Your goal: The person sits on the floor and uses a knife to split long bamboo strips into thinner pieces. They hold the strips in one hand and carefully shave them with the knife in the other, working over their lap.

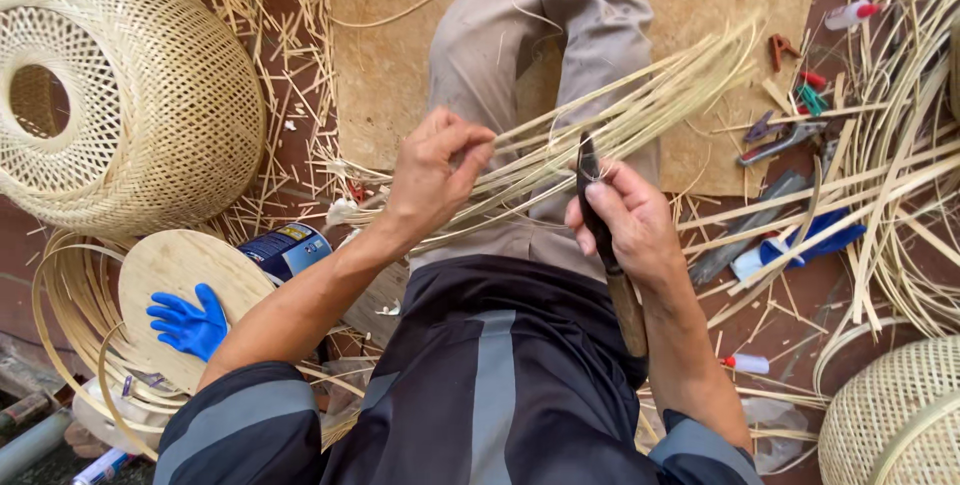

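Bamboo strips [600,110] pinched in the left hand [432,173], a knife [605,235] gripped in the right hand [625,225].

The thin pale strips fan across the person's lap toward the upper right, gathered at the left fingertips. The right hand is clenched round the knife's wooden handle, dark blade pointing up just beside the strips. On the floor to the left lie a woven basket [120,95], a round wooden board [180,275] and a blue glove [188,323]; hand tools [785,140] lie right.

bamboo strips [620,115] crowd lap, tools [785,140] block right side
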